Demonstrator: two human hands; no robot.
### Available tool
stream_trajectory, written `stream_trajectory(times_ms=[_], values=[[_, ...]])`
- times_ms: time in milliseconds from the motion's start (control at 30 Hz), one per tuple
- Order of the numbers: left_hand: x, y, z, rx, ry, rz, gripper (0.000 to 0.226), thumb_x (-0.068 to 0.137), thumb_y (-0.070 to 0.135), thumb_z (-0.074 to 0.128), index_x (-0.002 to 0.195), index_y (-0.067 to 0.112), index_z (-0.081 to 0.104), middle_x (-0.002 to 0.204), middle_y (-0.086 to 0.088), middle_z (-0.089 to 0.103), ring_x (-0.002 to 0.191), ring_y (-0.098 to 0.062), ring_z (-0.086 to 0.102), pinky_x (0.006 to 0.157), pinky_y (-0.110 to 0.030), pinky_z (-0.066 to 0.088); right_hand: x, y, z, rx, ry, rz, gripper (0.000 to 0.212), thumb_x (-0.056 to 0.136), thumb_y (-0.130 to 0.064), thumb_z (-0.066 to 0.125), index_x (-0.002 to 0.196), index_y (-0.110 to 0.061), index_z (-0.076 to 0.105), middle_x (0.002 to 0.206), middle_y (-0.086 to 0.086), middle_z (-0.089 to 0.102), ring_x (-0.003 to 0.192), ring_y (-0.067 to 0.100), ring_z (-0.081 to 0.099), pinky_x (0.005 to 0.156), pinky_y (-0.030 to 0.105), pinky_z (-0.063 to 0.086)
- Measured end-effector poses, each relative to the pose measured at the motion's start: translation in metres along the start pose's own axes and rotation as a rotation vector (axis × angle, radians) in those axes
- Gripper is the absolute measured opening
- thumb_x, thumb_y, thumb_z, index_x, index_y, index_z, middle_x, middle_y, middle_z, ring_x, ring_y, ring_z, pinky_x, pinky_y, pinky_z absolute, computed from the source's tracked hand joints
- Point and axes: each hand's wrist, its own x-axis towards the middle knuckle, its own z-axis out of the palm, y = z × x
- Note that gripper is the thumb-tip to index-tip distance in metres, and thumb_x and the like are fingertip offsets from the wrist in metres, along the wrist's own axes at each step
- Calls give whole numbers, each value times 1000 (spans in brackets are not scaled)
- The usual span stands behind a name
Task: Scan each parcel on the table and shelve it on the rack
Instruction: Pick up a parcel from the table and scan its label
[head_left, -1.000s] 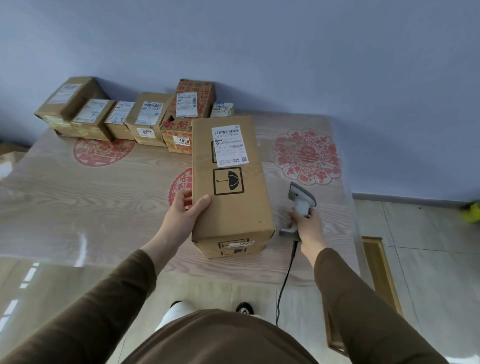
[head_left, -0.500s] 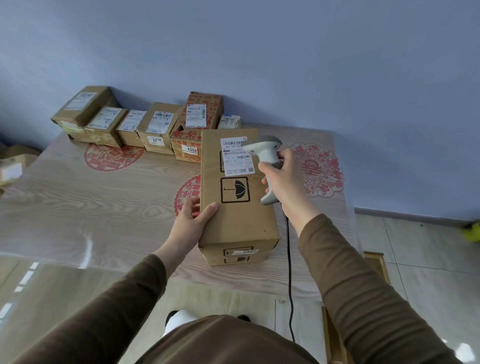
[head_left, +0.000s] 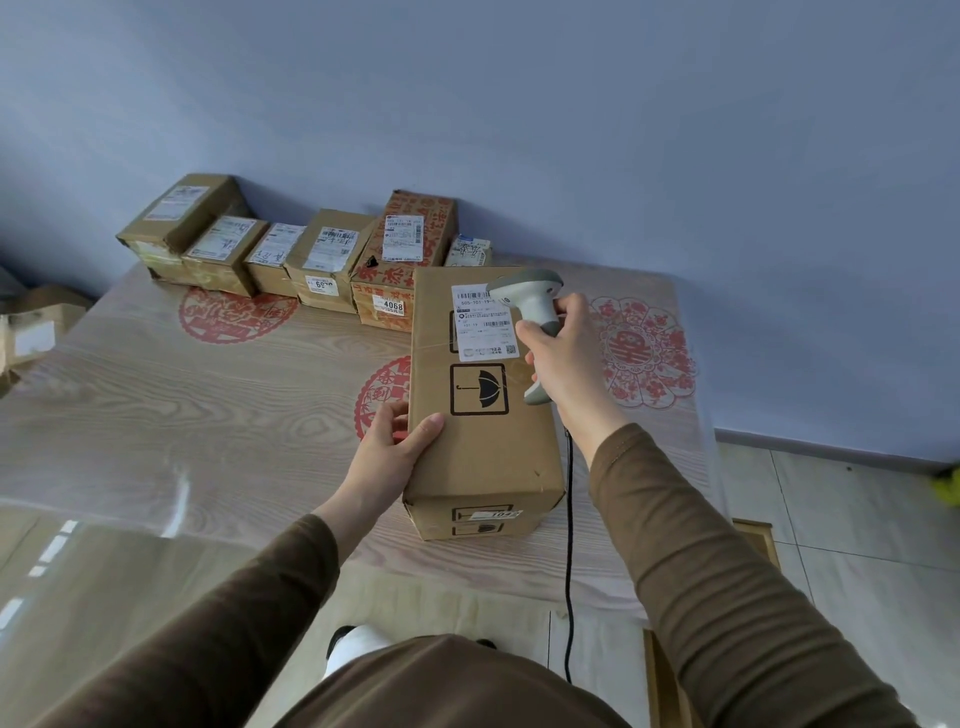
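A long brown parcel (head_left: 480, 431) with an umbrella mark lies on the wooden table (head_left: 182, 395), near its front edge. Its white shipping label (head_left: 480, 322) faces up at the far end. My left hand (head_left: 387, 449) grips the parcel's near left edge. My right hand (head_left: 558, 358) holds a grey corded barcode scanner (head_left: 530, 304) just above the label, its head pointing left over the barcode. No rack is in view.
Several more parcels (head_left: 322, 254) stand in a row along the table's far edge by the blue wall. The scanner's black cord (head_left: 569, 545) hangs off the front edge. Red paper-cut patterns (head_left: 641, 353) lie under the tabletop film. Cardboard boxes (head_left: 36, 322) sit at far left.
My right hand has picked the scanner up from the table beside the parcel and brought it over the label. My left hand has stayed on the parcel's left edge.
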Motion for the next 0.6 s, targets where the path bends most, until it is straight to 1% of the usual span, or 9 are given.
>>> stream_trajectory(times_ms=[100, 300, 500, 600], values=[[0, -1, 0, -4, 5, 2, 54, 90, 52, 72, 132, 24, 53, 119, 0, 65, 106, -17, 69, 86, -33, 58, 3, 1, 2, -20, -3, -3, 29, 95, -21, 66, 115, -15, 46, 102, 13, 65, 71, 22, 60, 51, 35, 53], [0, 0, 0, -22, 6, 6, 51, 91, 49, 73, 131, 24, 54, 119, 1, 65, 104, -16, 69, 78, -25, 55, 8, 4, 2, -20, -13, 0, 28, 97, -20, 65, 116, -15, 45, 105, 15, 63, 68, 19, 59, 39, 19, 44], [0, 0, 0, -24, 5, 6, 52, 90, 49, 72, 132, 24, 54, 119, 1, 65, 105, -16, 68, 78, -25, 55, 12, 8, 4, -68, -4, -20, 28, 98, -22, 65, 116, -14, 45, 103, 13, 64, 69, 20, 60, 39, 19, 43], [0, 0, 1, -25, 6, 5, 52, 90, 49, 72, 132, 24, 54, 118, 1, 64, 104, -15, 68, 78, -25, 55, 12, 9, 4, -78, -3, -24, 30, 97, -23, 65, 118, -14, 45, 101, 9, 64, 70, 21, 61, 42, 23, 46]])
